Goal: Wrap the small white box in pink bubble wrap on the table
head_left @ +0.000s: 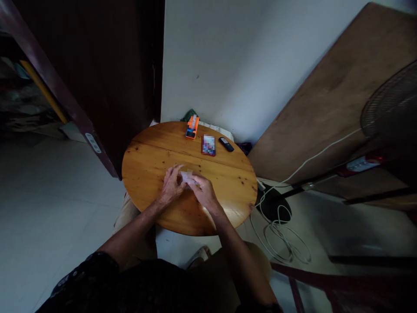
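Both my hands rest together on the middle of a round wooden table (146,174). My left hand (171,186) and my right hand (203,191) meet over a small pale, translucent thing (188,176). Their fingers are curled and pinch it from both sides. I cannot make out what the pale thing is.
At the table's far edge lie an orange-and-white object (192,126), a colourful flat pack (208,144) and a small dark phone (226,144). A dark door (107,74) stands at left. A leaning wooden board (329,108), a fan (391,113) and coiled white cable (283,234) are at right.
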